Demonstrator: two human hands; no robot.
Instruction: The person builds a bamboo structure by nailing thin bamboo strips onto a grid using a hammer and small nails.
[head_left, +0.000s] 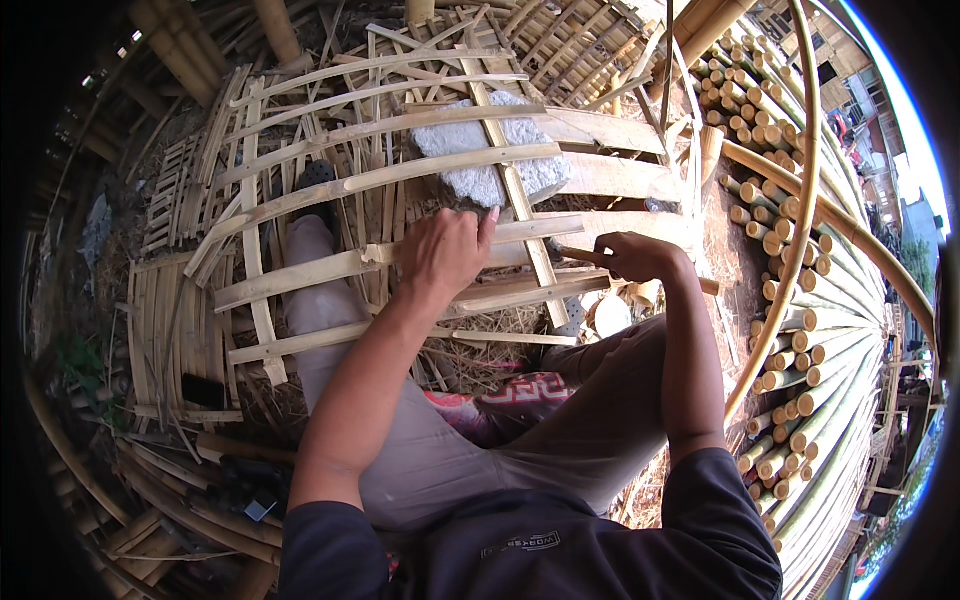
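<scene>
A lattice of pale bamboo slats (330, 268) lies across my lap and the ground before me, with long slats crossing two shorter bars. My left hand (445, 250) is closed round one of the long slats near its middle, thumb pointing away from me. In my right hand (640, 256) is a hammer (578, 254), its wooden handle gripped and its small dark head close to the right crossbar (541, 262). From this view I cannot tell whether the head touches the wood. Beneath the far part of the lattice sits a rough grey stone block (490, 165).
Stacked bamboo poles (790, 350) fill the right side, with a long curved bamboo strip (800, 230) arching before them. Wide split bamboo pieces (615, 178) lie beyond the stone. At left are bundled slats (175, 340) and a dark phone-like object (204, 391).
</scene>
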